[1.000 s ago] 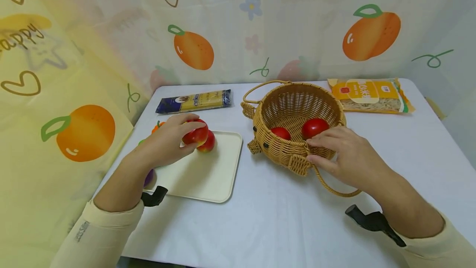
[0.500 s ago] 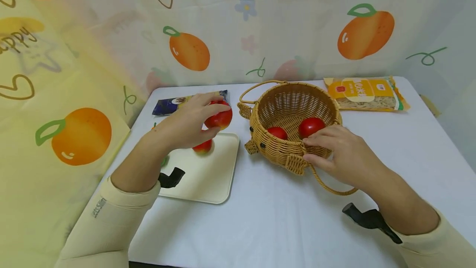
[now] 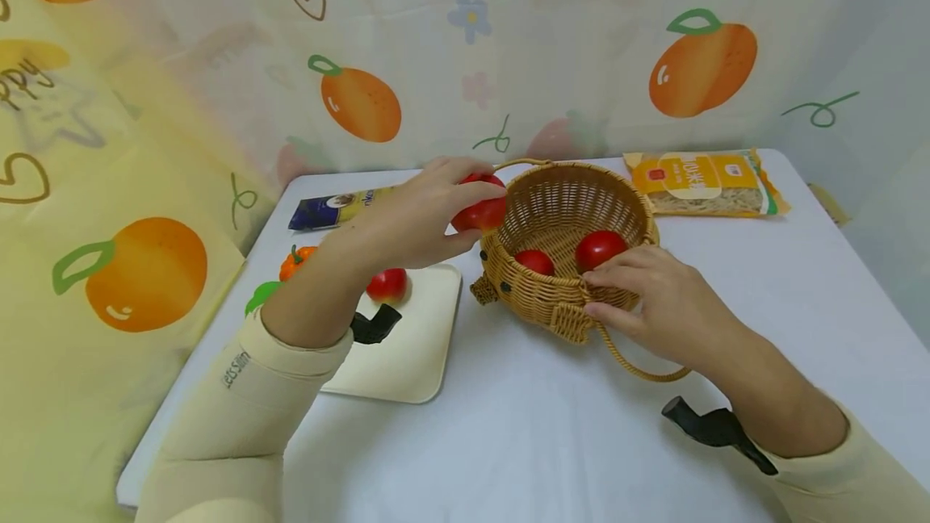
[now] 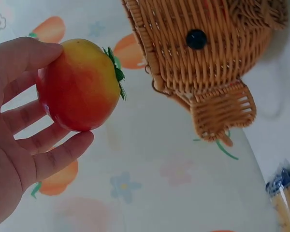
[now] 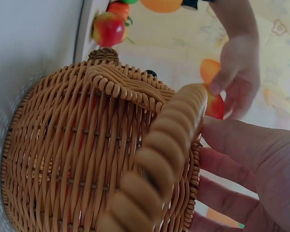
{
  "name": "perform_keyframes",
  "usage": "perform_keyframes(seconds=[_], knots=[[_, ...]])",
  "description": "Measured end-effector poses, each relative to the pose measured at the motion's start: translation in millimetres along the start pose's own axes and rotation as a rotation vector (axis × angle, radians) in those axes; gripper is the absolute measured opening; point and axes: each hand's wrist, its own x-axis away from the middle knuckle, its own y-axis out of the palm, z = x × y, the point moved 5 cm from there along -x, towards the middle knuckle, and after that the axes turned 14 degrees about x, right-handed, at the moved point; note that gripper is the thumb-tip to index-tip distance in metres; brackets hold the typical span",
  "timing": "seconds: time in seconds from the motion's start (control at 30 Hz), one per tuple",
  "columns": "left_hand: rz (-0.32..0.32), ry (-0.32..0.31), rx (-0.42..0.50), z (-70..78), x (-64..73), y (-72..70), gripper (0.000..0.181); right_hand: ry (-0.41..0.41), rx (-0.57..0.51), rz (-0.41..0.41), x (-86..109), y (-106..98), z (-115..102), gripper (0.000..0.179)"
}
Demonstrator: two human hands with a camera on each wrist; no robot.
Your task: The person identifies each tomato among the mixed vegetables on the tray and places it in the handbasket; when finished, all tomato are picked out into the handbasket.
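Observation:
My left hand (image 3: pixel 425 220) holds a red tomato (image 3: pixel 481 215) in the air by the left rim of a wicker basket (image 3: pixel 541 301). In the left wrist view the tomato (image 4: pixel 79 87) shows a yellow top and a green calyx, pinched between thumb and fingertips. On the basket's near right rim, my right hand (image 3: pixel 661 305) grips the wicker, the thumb outside and the fingers over the edge. Two red round fruits, one on the left (image 3: pixel 534 261) and one on the right (image 3: pixel 601 250), lie inside the basket.
A cream tray (image 3: pixel 417 374) at left bears another red fruit (image 3: pixel 387 286). An orange pumpkin-like item (image 3: pixel 294 261) and a green item (image 3: pixel 261 294) show behind my left forearm. A blue-and-yellow pasta pack (image 3: pixel 316 213) and an orange noodle bag (image 3: pixel 708 184) lie along the back.
My left hand has carried the tomato from above the tray rightward to the basket's left rim. My right hand keeps its grip on the rim. The view has shifted slightly.

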Motion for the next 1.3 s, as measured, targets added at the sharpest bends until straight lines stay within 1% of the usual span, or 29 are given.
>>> perform_keyframes(seconds=[0.13,0.33,0.43,0.57,0.73,0.9,1.13,1.23,1.3], knots=[[-0.027,-0.005,0.016,7.1,-14.8,5.8,0.047,0.002,0.004,-0.007,0.2,0.6,-0.5,0.034],[-0.049,0.051,0.041,17.6,-37.0,19.7,0.046,0.002,-0.001,-0.006,-0.1,1.4,0.3,0.034],[-0.071,0.076,0.032,18.9,-47.7,30.0,0.046,0.008,-0.004,-0.016,0.3,1.6,0.8,0.034],[-0.121,0.081,0.024,15.5,-59.2,46.8,0.046,0.000,-0.002,-0.007,0.1,2.0,1.0,0.033],[-0.198,0.060,0.017,8.9,-68.4,66.3,0.048,-0.035,-0.002,0.023,-1.5,2.6,-0.5,0.032],[-0.257,0.039,0.004,3.4,-75.6,77.9,0.048,-0.034,0.011,0.017,-2.2,3.3,-0.4,0.032],[-0.332,-0.011,0.013,0.5,-84.0,83.0,0.051,-0.028,0.014,0.020,-1.1,2.6,1.3,0.031],[-0.338,-0.015,0.013,0.3,-86.3,83.2,0.051,-0.021,0.015,0.018,-0.4,2.5,2.3,0.031],[-0.331,-0.010,0.008,0.6,-87.4,82.9,0.050,-0.017,0.014,0.015,0.0,2.7,3.1,0.031]])
